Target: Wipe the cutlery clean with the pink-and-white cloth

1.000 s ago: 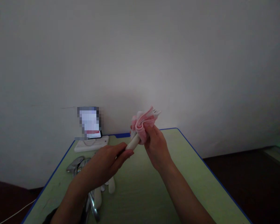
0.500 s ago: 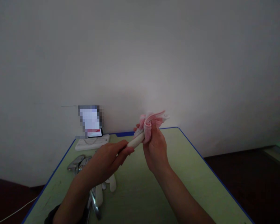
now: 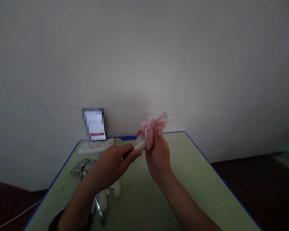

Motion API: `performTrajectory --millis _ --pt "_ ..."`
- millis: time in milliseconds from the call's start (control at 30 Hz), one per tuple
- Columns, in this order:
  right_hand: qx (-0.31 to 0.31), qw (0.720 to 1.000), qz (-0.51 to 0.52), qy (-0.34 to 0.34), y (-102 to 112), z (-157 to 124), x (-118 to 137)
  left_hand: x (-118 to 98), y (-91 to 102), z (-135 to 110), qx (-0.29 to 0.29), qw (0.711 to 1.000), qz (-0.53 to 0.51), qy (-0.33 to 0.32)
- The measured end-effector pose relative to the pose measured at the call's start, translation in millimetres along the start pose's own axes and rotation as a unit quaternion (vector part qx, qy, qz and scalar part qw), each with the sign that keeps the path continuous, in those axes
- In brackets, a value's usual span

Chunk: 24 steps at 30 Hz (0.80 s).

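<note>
- Fork (image 3: 140, 146) held in the air above the table (image 3: 195, 170), between both hands; long axis slanting from about 8 o'clock (handle) to 2 o'clock (tines (image 3: 166, 116)).
- Left hand (image 3: 117, 160) nearer the handle: fingers pinched on its end. Tines lie toward 2 o'clock from these fingers.
- Right hand (image 3: 160, 157): fingers curled round a pink-and-white cloth (image 3: 148, 133), bunched about the fork's middle; tines poke out beyond it.
- Cloth soft, towel-like, in thick folds. Handle pale, smooth, rounded, likely plastic; tines slender, looking metallic.
- Loose cutlery (image 3: 103, 202) at roughly 7 o'clock from the left hand, partly hidden under that forearm: shiny metal, pale rounded handles. Count uncertain.
- Toward 11 o'clock from the left hand, a screen device (image 3: 101, 136), blurred over, stands by a flat white object (image 3: 96, 147).
- Table top pale green, blue-edged.
</note>
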State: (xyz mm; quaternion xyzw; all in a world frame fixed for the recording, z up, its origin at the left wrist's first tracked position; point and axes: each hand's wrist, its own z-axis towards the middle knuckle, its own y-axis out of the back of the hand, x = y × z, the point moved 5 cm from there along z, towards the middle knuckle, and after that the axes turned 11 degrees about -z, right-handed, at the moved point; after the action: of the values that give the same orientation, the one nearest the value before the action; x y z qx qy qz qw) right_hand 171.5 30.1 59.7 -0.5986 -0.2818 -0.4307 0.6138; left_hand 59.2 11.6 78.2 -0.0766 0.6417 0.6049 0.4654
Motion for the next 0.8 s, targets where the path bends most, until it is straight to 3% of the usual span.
performTrajectory --millis 200,600,800 --pt "0.015 1.000 0.003 -0.006 -3.5 -2.1 -1.6 -5.0 2.5 -4.5 0.041 0.999 -0.025 -0.015" --pt "-0.005 1.000 -0.003 -0.010 -0.1 -0.4 -3.4 -1.5 0.8 -0.2 -0.014 0.999 0.026 -0.024" --pt "-0.002 1.000 -0.003 0.003 1.9 1.9 -0.5 -0.6 0.5 0.8 -0.012 1.000 0.018 -0.020"
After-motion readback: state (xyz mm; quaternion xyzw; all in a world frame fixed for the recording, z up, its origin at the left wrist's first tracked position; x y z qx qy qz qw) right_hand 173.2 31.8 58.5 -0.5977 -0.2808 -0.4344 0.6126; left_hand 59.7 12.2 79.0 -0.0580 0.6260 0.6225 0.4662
